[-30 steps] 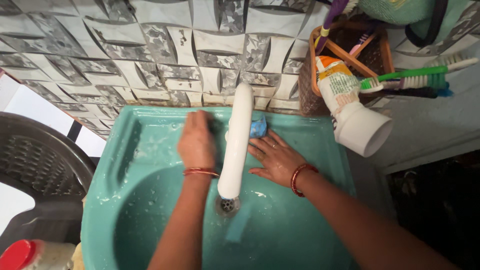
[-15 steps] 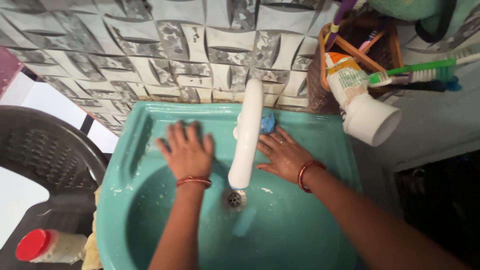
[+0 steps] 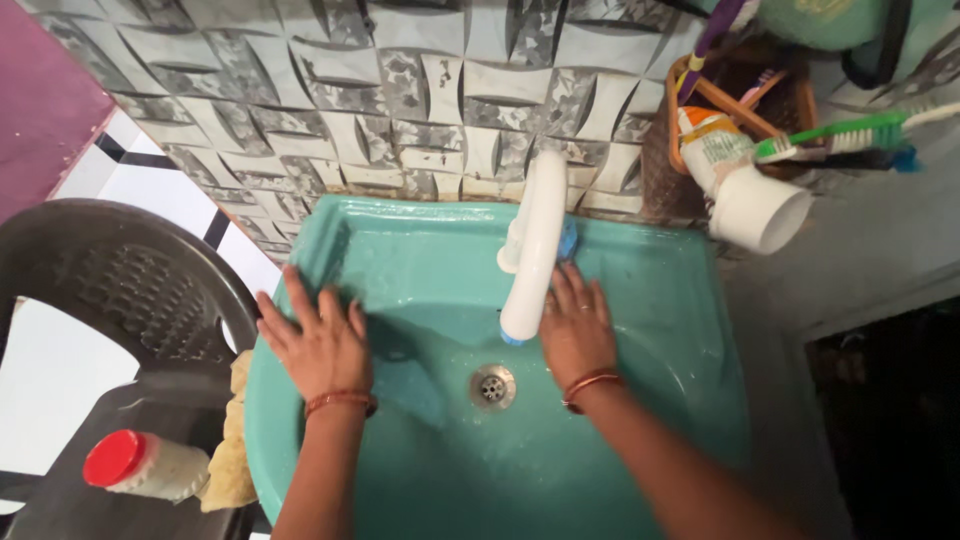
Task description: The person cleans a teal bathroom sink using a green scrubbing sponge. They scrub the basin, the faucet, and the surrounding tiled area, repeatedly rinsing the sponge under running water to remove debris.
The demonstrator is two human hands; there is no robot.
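A teal washbasin (image 3: 690, 300) hangs below a patterned tile wall, with a white spout (image 3: 535, 250) reaching over its drain (image 3: 492, 385). My left hand (image 3: 320, 345) lies palm down on the basin's left inner slope with its fingers spread. It presses a dark green scrub pad (image 3: 388, 338) that shows beside the thumb. My right hand (image 3: 575, 330) rests flat on the wet surface just right of the spout. It holds nothing, and its fingertips point at a small blue piece (image 3: 570, 240) at the spout's base.
A dark plastic chair (image 3: 120, 290) stands at the left, carrying a red-capped bottle (image 3: 140, 465) and a yellow cloth (image 3: 232, 450). At the upper right, a wooden holder (image 3: 790, 100) with a large toothpaste tube (image 3: 745, 185) and a green toothbrush (image 3: 830, 135) overhangs the basin's corner.
My left hand has slid from beside the spout's base down and left onto the basin's left slope. My right hand has turned to point up along the spout. The view has shifted left.
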